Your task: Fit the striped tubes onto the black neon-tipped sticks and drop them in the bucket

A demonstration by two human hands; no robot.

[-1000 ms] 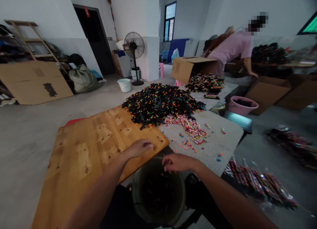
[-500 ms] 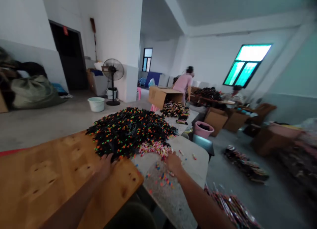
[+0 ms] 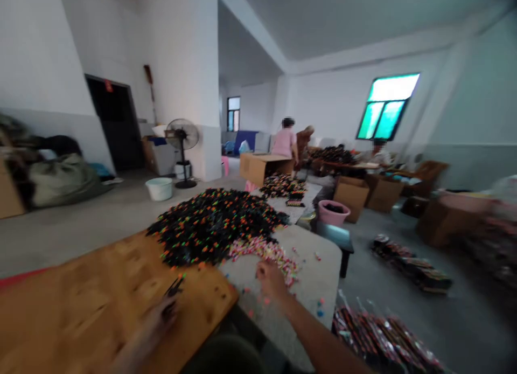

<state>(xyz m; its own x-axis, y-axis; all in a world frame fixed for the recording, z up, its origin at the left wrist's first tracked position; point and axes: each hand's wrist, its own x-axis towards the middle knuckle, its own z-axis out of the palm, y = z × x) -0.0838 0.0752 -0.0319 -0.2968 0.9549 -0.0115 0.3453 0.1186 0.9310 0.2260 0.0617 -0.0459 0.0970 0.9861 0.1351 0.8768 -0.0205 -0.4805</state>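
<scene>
Over the wooden board, my left hand [image 3: 163, 311] is closed around a few thin black pieces with green and orange tips [image 3: 174, 286]. A large heap of the same sort of black pieces [image 3: 218, 223] lies beyond it. My right hand [image 3: 271, 279] hovers at the near edge of a spread of small pink, white and yellow pieces [image 3: 262, 249], its fingers curled together. Anything between those fingers is too small to make out. Several tiny orange and blue bits [image 3: 320, 312] are scattered on the pale tabletop near it.
The wooden board [image 3: 100, 288] lies on the left and a pale table [image 3: 319, 279] on the right. Beyond stand a cardboard box [image 3: 252, 169], a pink tub [image 3: 333, 212] and a fan [image 3: 183, 142]. Wrapped bundles [image 3: 388, 336] lie on the floor. Other people work farther back.
My left hand has drawn back from the black heap with a few black pieces in it. My right hand has shifted left and curled its fingers. The small pink pieces are spread farther toward me.
</scene>
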